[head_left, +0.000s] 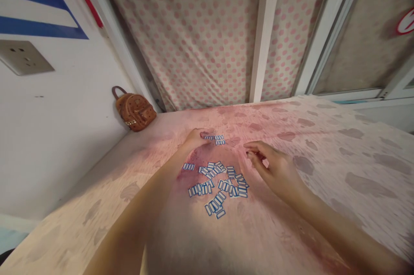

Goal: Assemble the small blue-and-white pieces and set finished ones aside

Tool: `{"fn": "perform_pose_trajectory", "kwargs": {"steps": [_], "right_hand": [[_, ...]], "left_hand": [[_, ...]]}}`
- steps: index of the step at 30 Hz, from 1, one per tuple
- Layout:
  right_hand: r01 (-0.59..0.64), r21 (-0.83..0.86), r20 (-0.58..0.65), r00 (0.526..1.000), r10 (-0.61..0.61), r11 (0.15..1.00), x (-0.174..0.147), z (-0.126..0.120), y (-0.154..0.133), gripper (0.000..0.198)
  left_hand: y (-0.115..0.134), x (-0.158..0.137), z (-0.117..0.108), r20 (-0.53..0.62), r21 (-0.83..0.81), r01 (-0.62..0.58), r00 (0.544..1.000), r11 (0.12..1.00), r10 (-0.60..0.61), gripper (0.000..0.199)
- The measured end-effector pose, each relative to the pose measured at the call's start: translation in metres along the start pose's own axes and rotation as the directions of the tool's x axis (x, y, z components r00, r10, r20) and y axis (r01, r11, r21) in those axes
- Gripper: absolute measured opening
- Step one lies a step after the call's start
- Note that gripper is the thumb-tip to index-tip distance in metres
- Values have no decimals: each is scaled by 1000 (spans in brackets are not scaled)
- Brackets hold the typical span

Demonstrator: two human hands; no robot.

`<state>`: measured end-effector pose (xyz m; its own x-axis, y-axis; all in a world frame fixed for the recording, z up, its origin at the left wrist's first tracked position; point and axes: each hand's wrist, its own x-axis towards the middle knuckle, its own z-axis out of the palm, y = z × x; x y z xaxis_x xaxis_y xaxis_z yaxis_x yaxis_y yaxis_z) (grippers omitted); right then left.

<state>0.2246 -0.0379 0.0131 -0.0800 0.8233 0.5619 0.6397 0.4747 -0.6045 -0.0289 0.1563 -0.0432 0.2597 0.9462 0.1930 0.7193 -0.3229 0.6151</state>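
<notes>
Setting out work on a pink patterned tablecloth (pixel 323 137), in front of a polka-dot curtain (pixel 200 38) and beside a white wall (pixel 74 137). Showing a brown mini backpack (pixel 137 112) at the far-left corner, next to the wall. Positioning the right hand (pixel 274 163) above the cloth, apart from all pieces, thumb and fingers bent to a narrow spacing; unable to tell whether pinching anything. Positioning the left hand (pixel 194 138) at the left end of a far group of flat blue-and-white pieces (pixel 219 137), fingers partly hidden; unable to tell whether gripping or only touching. Locating loose overlapping pieces (pixel 223 185) nearer, in several clusters, with a separate four-bar piece (pixel 189 166) at left.
</notes>
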Motion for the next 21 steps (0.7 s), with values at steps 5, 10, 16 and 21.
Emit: {"fn": "perform_pose_trajectory", "kwargs": {"steps": [5,10,16,21], "right_hand": [[28,-11,12,1000,-27,1000,0,1,5,18],[32,-18,8,999,-32,999,0,0,4,20],[27,-15,11,1000,-27,1000,0,1,2,22],[7,-20,18,1000,-7,1000,-1,1,1,22]], "left_hand": [[-14,13,10,8,75,-93,996,993,92,34],[-15,15,11,16,71,-130,991,989,129,28],[-9,13,13,-10,72,-129,991,989,130,24],[-4,3,7,-52,-31,-12,999,999,11,22]]}}
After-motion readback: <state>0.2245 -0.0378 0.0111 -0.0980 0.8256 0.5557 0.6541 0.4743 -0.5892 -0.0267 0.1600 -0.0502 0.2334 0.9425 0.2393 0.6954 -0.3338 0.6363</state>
